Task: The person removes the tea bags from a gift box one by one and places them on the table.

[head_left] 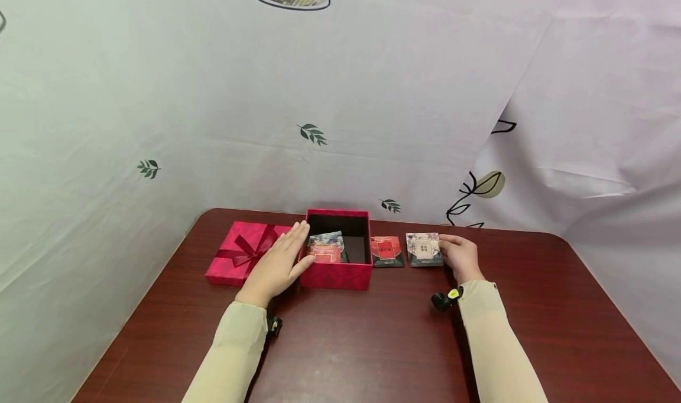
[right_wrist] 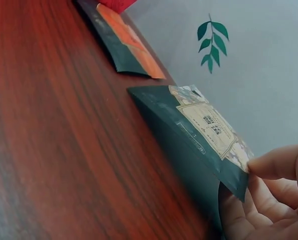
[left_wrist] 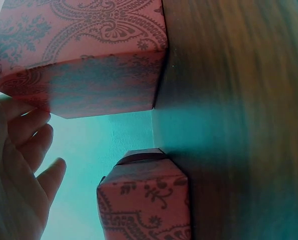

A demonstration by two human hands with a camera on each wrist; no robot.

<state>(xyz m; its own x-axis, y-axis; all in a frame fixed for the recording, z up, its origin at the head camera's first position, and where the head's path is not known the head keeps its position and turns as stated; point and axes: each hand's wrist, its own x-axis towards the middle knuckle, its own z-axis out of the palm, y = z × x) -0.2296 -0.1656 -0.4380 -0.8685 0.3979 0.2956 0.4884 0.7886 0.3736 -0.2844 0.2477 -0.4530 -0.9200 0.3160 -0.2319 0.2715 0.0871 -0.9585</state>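
On the dark-red table (head_left: pixel 362 338) stands an uncovered red box (head_left: pixel 336 277), a ribboned lid (head_left: pixel 231 264) to its left; the left hand (head_left: pixel 276 265), fingers extended, grasping nothing, is at the box's left edge; the right hand (head_left: pixel 460 256) pinches the tilted pale packet (head_left: pixel 424 249), right of a red packet (head_left: pixel 387 250)

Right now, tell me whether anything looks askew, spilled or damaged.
The packet inside the open box looks askew: its top edge slants against the straight walls around it. I see no spill or damage.
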